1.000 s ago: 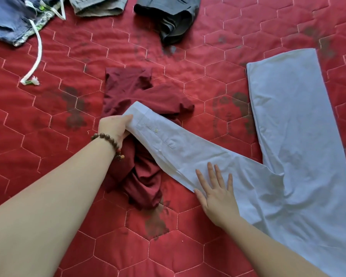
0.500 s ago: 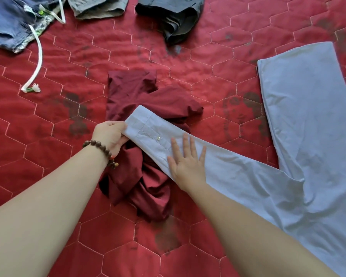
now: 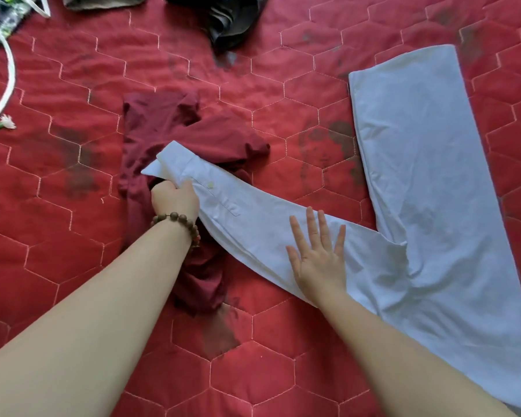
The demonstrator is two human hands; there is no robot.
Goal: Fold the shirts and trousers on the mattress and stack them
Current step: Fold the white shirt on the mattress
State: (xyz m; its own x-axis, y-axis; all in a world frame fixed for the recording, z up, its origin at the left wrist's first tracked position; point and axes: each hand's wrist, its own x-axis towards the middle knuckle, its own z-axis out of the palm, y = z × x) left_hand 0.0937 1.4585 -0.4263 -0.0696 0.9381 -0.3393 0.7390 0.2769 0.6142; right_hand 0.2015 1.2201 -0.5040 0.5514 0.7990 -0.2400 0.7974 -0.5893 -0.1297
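Mattress [image 3: 73, 266]: red quilted cover, bare stretches left of and below the blue shirt; we judge that room enough to swing the sleeve across.
Blue shirt [image 3: 418, 182]: our landmark; body already narrowed to a long strip at right, so we read this step as folding in the sleeve.
Maroon garment [image 3: 193, 136]: crumpled, unfolded, lying under the shirt's cuff end.
Dark garment [image 3: 235, 22]: bunched at the top edge, well above the shirt's sleeve.
Sleeve [image 3: 253, 224]: runs left from the shirt body, cuff lifted over the maroon garment.
Left hand [image 3: 176, 200]: fingers curled round the sleeve beside the cuff, holding it taut.
Right hand [image 3: 318, 257]: flat, fingers spread wide, pressing mid-sleeve, probably to smooth it.
Risk: the cuff could drag the maroon garment along.
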